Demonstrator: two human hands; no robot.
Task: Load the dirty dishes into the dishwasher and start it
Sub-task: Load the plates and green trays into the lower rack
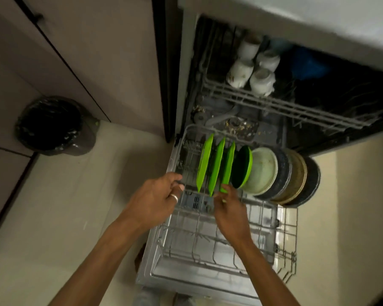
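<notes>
Your fingertips [227,189] pinch the near corner of the third green plate [228,166], a light hold that seems meant to steady it upright in its slot, with your right hand [230,208] low over the lower rack [265,230]. Your left hand [157,199] sits at the rack's left rim, fingers curled, likely bracing it, though I cannot tell whether they grip wire. The plate is bright glossy green, square-cornered and on edge. It stands beside two matching plates [204,162], a dark green bowl [243,166] and round plates [274,173].
</notes>
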